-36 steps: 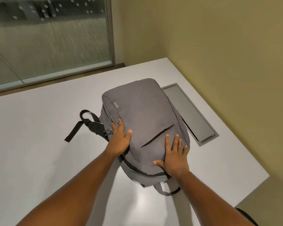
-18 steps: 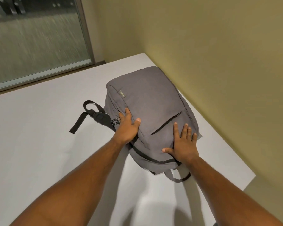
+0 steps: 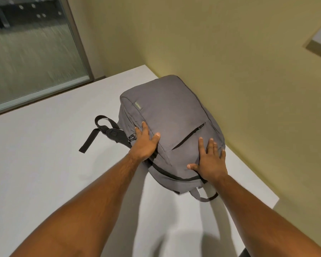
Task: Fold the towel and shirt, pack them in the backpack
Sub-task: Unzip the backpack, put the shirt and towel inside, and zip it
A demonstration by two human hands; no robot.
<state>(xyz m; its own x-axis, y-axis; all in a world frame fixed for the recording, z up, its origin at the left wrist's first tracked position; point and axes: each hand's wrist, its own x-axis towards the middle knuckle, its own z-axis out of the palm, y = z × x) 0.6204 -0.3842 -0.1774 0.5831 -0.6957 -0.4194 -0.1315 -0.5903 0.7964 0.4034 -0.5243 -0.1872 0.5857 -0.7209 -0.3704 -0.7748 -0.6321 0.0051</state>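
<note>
A black strap [image 3: 93,134] trails off the grey backpack [image 3: 171,117], which lies zipped on the white desk [image 3: 44,164] near its far right corner. The left hand [image 3: 144,143] rests on the pack's left edge, fingers [image 3: 145,127] relaxed and grasping nothing. The right hand [image 3: 210,163] lies flat on its front panel, fingers straight.

Two bare forearms, no sleeves visible; left hand [image 3: 144,145], right hand [image 3: 211,162] bare, short nails.
</note>
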